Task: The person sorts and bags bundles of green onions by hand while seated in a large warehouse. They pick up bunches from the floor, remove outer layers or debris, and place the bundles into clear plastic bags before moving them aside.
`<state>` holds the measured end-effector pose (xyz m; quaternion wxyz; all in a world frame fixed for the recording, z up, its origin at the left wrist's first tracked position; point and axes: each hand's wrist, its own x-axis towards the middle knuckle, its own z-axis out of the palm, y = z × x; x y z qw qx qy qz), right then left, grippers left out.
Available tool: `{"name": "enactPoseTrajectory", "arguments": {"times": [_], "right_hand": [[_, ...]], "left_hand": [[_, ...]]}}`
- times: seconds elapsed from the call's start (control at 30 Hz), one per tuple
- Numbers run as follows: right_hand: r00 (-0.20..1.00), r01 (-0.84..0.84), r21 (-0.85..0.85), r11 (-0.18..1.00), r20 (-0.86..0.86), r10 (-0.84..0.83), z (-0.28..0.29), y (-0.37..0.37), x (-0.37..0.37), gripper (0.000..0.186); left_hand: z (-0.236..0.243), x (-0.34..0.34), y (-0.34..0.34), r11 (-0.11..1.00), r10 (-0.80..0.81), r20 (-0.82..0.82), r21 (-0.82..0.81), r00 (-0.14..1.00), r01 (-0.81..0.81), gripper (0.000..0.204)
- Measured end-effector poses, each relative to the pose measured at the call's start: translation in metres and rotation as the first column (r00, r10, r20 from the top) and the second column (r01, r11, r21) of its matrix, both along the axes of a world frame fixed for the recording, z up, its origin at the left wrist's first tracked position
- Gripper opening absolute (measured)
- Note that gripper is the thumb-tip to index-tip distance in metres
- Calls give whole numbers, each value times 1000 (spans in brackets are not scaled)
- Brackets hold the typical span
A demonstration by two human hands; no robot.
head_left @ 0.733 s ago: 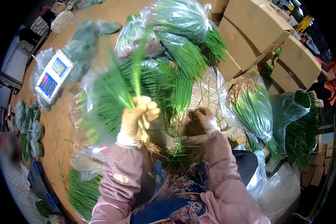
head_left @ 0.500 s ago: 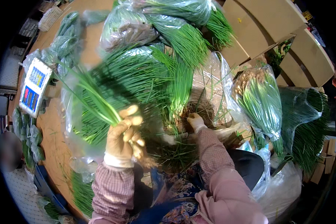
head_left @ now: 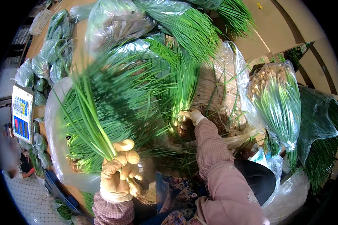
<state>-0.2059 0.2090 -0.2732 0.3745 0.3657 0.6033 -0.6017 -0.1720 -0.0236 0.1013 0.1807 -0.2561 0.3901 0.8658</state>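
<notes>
A small bunch of green onions [head_left: 97, 135] stands upright in my left hand [head_left: 119, 170], whose tan-gloved fingers are wrapped round the pale stems; bulbs and roots stick out below. My right hand [head_left: 192, 115], also gloved, is closed at the bulb end of a standing clump of green onions [head_left: 184, 86]. Its fingertips pinch stems there among brown roots. Between and beyond the hands spreads a big heap of green onions [head_left: 120, 97], its leaves pointing in several directions, on clear plastic.
Bagged green onions [head_left: 276, 97] lean at the right, roots up. More plastic bags [head_left: 120, 22] lie at the far side near cardboard boxes [head_left: 278, 22]. A digital scale [head_left: 22, 114] and small packed bags [head_left: 52, 52] are on the left. Another person [head_left: 11, 157] is at the left edge.
My left hand has come down nearer to me with its green onions. My right hand has moved slightly left and up, from the loose roots to the clump's bulbs. The view has shifted.
</notes>
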Motion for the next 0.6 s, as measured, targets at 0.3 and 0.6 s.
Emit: {"name": "enactPoseTrajectory", "arguments": {"times": [0.3, 0.6], "right_hand": [[926, 332, -232, 914, -104, -363, 17, -33, 15, 72], [911, 159, 414, 896, -411, 29, 143, -15, 42, 63]], "left_hand": [[3, 1, 14, 998, -50, -8, 50, 999, 50, 34], [3, 14, 10, 997, -75, -101, -22, 992, 73, 32]]}}
